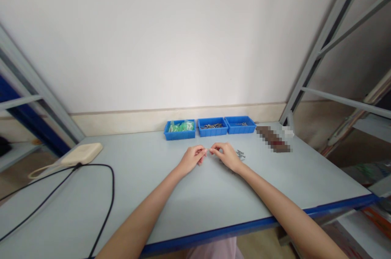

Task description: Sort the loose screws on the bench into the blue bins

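Observation:
Over the middle of the table, my left hand [193, 158] and my right hand [225, 155] are close together with fingertips almost meeting. Each hand has thumb and forefinger closed in a pinch. Something small and pale seems to be between the fingertips, too small to name. A small pile of metal screws or similar pieces [241, 154] lies on the table beside my right hand, which partly hides it. Beyond the hands stand three blue bins: the left bin [180, 137] holds green and clear plastic pieces, the middle bin [214, 132] and right bin [242, 129] thin metal pieces.
The grey table [134, 185] meets a wall at the back. To the left lie a white box [82, 154] and a black cable [113, 185]. A blurred-out brown object [273, 140] and a small white item [287, 131] lie at the right. Metal frame posts [317, 59] rise at both sides.

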`<state>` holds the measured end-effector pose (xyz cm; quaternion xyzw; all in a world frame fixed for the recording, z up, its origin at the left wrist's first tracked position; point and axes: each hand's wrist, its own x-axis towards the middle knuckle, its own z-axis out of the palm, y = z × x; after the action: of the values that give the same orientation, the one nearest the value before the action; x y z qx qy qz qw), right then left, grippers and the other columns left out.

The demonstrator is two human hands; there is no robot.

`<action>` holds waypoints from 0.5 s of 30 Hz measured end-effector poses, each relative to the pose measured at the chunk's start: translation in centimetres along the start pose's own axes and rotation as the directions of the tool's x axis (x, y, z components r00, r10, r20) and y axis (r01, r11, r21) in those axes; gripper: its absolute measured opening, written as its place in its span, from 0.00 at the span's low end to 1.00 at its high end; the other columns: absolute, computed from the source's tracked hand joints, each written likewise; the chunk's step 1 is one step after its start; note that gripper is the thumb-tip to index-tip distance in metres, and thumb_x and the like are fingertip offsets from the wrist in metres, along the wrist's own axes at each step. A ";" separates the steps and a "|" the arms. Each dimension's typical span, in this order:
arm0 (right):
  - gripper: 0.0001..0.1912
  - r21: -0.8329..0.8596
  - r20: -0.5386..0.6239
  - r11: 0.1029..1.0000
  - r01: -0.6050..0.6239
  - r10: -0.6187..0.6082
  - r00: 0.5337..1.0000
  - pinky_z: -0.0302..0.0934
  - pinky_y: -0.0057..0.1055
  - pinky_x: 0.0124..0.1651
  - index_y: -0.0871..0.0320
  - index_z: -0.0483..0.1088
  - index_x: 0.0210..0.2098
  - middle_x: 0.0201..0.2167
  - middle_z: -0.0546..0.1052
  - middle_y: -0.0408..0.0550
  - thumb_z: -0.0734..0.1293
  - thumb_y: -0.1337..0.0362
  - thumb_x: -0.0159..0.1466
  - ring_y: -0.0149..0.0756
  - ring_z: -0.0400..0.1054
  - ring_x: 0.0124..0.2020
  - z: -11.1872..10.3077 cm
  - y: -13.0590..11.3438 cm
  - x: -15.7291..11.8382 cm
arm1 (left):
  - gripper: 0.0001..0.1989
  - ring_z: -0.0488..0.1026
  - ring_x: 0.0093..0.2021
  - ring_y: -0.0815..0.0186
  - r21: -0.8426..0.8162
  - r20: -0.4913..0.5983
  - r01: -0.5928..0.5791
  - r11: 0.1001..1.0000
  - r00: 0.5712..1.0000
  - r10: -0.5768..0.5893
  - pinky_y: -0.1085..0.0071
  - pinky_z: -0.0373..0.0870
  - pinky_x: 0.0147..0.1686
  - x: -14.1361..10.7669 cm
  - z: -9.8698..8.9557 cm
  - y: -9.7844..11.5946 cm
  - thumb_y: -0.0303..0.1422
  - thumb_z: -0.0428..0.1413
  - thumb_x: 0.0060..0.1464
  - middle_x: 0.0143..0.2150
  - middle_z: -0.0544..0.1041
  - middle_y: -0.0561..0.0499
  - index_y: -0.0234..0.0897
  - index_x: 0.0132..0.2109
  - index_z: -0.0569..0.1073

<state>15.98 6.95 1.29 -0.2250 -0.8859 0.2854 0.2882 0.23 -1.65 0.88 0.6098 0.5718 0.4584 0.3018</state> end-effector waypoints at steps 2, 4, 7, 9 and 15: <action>0.12 0.018 -0.011 1.000 -0.002 0.002 1.000 0.56 0.27 0.36 0.58 0.72 0.30 0.27 0.76 0.44 0.61 0.58 0.62 0.32 0.67 0.28 0.0 0.1 0.1 | 0.15 0.62 0.17 0.72 -0.007 -0.012 0.005 1.000 1.000 -0.005 0.76 0.59 0.22 0.0 0.0 0.2 0.42 0.49 0.53 0.15 0.64 0.58 0.34 0.28 0.67; 0.10 0.029 -0.026 1.000 0.006 -0.005 1.000 0.57 0.27 0.37 0.58 0.72 0.31 0.29 0.77 0.44 0.63 0.59 0.60 0.33 0.67 0.29 0.0 0.2 0.1 | 0.13 0.62 0.17 0.72 -0.016 -0.020 0.006 1.000 1.000 -0.006 0.76 0.59 0.22 0.0 0.1 0.3 0.41 0.50 0.53 0.15 0.64 0.58 0.34 0.30 0.67; 0.09 0.021 -0.038 1.000 0.021 -0.020 0.999 0.57 0.28 0.38 0.58 0.72 0.32 0.30 0.77 0.45 0.64 0.59 0.59 0.33 0.67 0.30 0.0 0.2 0.1 | 0.13 0.62 0.17 0.73 -0.017 -0.018 0.005 1.000 1.000 -0.005 0.77 0.59 0.21 0.0 0.1 0.3 0.41 0.50 0.53 0.15 0.64 0.59 0.34 0.31 0.67; 0.10 0.004 -0.028 1.000 0.021 -0.021 0.999 0.56 0.27 0.38 0.58 0.72 0.30 0.28 0.76 0.44 0.63 0.59 0.61 0.33 0.67 0.30 -0.1 0.1 0.1 | 0.14 0.62 0.17 0.73 -0.015 -0.016 0.000 1.000 1.000 0.000 0.77 0.59 0.21 0.0 0.1 0.2 0.41 0.50 0.53 0.15 0.64 0.58 0.34 0.29 0.67; 0.14 -0.012 0.019 1.000 0.021 -0.021 1.000 0.56 0.27 0.37 0.59 0.71 0.28 0.24 0.75 0.44 0.59 0.59 0.63 0.31 0.66 0.27 0.0 0.0 0.0 | 0.16 0.62 0.17 0.73 -0.022 -0.014 0.003 1.000 1.000 -0.003 0.76 0.59 0.21 0.0 0.1 0.0 0.43 0.49 0.53 0.15 0.64 0.57 0.35 0.27 0.66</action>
<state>15.95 6.96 1.29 -0.2148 -0.8926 0.2792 0.2813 0.36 -1.62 0.86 0.6022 0.5699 0.4685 0.3050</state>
